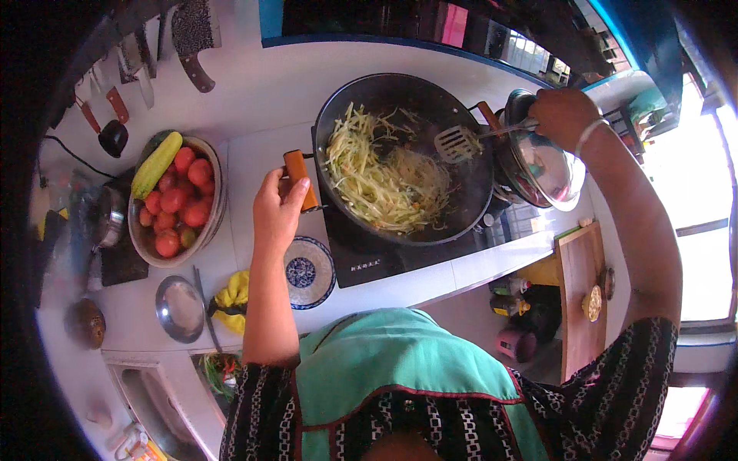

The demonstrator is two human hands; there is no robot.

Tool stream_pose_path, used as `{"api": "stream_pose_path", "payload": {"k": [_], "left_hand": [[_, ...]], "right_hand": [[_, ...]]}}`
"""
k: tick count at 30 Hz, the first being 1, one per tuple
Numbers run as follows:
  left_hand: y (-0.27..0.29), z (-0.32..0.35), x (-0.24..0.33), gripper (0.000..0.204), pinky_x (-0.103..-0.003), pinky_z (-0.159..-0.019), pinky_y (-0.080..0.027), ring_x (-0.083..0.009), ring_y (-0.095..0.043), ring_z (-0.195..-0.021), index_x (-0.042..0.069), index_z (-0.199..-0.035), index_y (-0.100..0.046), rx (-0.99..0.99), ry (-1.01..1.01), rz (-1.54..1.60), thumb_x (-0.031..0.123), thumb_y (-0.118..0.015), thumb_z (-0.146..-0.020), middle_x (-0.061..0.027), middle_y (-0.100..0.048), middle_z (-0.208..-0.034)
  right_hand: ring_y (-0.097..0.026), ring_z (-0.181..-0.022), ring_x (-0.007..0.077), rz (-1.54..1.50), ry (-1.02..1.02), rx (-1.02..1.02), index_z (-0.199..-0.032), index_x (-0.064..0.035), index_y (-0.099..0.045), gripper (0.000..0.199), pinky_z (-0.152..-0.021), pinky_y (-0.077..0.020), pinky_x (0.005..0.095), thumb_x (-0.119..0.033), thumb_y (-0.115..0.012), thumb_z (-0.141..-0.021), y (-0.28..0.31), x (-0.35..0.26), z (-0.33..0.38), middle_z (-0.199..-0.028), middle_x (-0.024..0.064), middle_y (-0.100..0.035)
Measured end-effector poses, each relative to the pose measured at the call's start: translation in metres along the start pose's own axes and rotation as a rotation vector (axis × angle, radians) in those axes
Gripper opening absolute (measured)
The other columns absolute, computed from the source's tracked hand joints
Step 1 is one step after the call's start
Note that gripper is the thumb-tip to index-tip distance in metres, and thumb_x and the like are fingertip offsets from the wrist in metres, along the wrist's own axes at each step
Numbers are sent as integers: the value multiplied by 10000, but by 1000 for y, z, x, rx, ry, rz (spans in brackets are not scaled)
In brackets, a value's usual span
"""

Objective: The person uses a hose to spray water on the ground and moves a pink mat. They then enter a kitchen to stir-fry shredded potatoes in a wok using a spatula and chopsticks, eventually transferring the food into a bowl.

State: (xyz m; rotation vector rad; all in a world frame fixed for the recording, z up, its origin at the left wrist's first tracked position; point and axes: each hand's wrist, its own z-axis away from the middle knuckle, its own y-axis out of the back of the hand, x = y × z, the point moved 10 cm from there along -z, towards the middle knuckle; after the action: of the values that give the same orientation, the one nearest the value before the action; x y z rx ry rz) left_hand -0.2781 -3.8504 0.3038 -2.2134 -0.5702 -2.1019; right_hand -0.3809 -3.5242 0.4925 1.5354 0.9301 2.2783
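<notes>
Grips wooden handle [297,164] with left hand [278,211] and, with right hand [565,117], slotted turner [461,144] pointed lengthwise leftward and slightly nearward toward pale shreds [384,188] heaped in left part of wok [470,196], between both hands but closer to left one.

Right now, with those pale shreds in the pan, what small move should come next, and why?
Probably slide the slotted turner left into the pale shreds and turn them: they lie mostly in the left part of the pan, the right hand holds the turner at the right, and the left hand grips the side handle.
</notes>
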Motion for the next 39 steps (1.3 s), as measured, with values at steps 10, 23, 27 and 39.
{"api": "stream_pose_path", "payload": {"k": [10, 23, 27, 39], "left_hand": [[6, 3, -11, 333, -298, -698, -471, -199, -609, -776, -22, -1025, -525, 0, 2, -12, 224, -609, -817, -121, -627, -860], [6, 4, -8, 315, -279, -700, -470, -174, -609, -799, -21, -1040, -523, 49, 28, -9, 199, -596, -826, -113, -630, -884], [4, 4, -4, 310, -276, -694, -467, -175, -606, -791, -20, -1042, -522, 37, 22, -13, 198, -587, -832, -111, -629, -880], [4, 4, -21, 279, -248, -687, -451, -120, -582, -768, -16, -1028, -525, 42, 34, 53, 180, -582, -837, -70, -625, -842]], "right_hand": [[-605, -712, 301, -273, 270, 57, -759, -54, -682, 182, -687, -481, 380, -209, -626, -682, 64, -30, -29, -734, 128, -631], [-596, -471, 178, -439, 316, -357, -882, -74, -686, 221, -450, -483, 286, -213, -648, -715, 37, -40, -48, -668, 90, -637], [-595, -478, 177, -234, 93, -582, -836, -72, -690, 215, -444, -483, 282, -245, -626, -726, -2, -9, -31, -650, 87, -631], [-599, -571, 212, -661, 214, -411, -834, -54, -675, 259, -531, -473, 342, -270, -609, -707, -23, -24, -9, -650, 109, -618]]}}
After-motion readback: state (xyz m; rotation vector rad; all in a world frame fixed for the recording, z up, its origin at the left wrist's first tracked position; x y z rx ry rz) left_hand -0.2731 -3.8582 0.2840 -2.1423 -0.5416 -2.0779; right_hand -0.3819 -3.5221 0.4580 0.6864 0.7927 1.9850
